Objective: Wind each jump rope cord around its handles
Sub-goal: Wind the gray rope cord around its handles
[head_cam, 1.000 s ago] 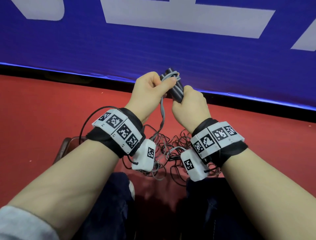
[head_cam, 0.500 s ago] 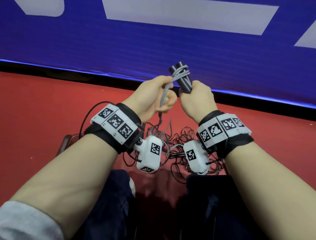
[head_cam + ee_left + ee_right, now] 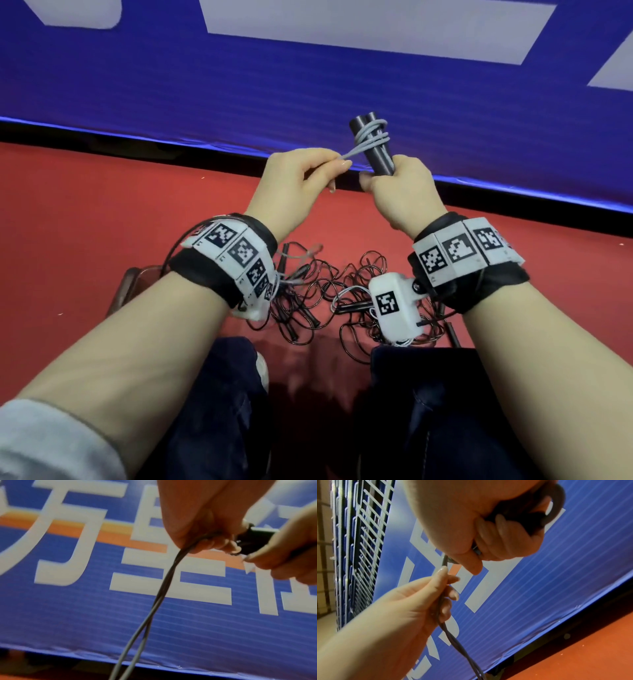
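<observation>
Right hand (image 3: 397, 192) grasps the two dark handles (image 3: 371, 144) upright, held up before the blue banner (image 3: 171, 85). Left hand (image 3: 298, 185) pinches the grey cord (image 3: 371, 137), already looped around them. More tangled ropes (image 3: 329, 291) lie on the red floor (image 3: 85, 222), near the knees.

- I see black wrist straps (image 3: 219, 274) carrying white blocks printed with square black codes.
- White camera housing (image 3: 395, 310) under my right wrist.
- Grey sleeve cuff (image 3: 44, 442); dark trousers (image 3: 212, 411).

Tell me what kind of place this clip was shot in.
Probably an indoor sports or event hall, though that is a guess: a red floor, a blue printed banner with large white characters along its edge, a metal grille beside it, and a pile of jump ropes on the floor.
</observation>
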A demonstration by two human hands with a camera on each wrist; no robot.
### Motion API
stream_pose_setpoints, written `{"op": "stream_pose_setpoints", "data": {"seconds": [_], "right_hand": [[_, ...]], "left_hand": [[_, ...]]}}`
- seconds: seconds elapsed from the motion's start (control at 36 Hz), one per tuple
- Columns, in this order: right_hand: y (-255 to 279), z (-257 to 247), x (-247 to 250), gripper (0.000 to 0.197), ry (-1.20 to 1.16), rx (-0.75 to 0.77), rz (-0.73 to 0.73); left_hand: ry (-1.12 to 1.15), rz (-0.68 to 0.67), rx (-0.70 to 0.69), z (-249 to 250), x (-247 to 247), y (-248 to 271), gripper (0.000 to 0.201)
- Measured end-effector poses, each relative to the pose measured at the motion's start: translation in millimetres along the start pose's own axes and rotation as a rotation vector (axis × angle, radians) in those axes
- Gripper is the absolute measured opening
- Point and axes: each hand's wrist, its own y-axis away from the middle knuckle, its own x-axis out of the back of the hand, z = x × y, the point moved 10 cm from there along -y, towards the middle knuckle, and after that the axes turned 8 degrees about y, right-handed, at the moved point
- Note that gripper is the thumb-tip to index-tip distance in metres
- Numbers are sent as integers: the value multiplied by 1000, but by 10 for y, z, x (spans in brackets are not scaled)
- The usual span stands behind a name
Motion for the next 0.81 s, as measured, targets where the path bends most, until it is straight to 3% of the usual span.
{"op": "stream_pose_setpoints", "data": {"seconds": [0.08,0.17,0.33,0.39,0.47,0.64,0.69,0.81], "right_hand": [[39,25,-51,31,-148,-64,-84],[112,32,-180,31,-316,-125,-235],[316,-142,-466,39,-730,-173,-598],[344,-189,-483,41,-817,-171,-666],[422,-321,-479,20,-924,-134,-762],[573,-471,-415,20,-1104,-115,-918],[624,-507,-406,10,-1144,-123,-964],[724,-602,-438,18,-1247,-122,-1084]], "left_hand": [[100,50,52,-27,42,-20,23],[159,70,96,-66,41,-30,34],[122,-20,52,-57,-46,-44,30],[81,-59,8,-14,-79,-33,31],[69,-102,0,-9,-124,-26,32],[158,-88,75,-22,-100,-55,39],[220,-71,83,9,-60,-80,38],[281,-71,83,68,-46,-84,40]]}}
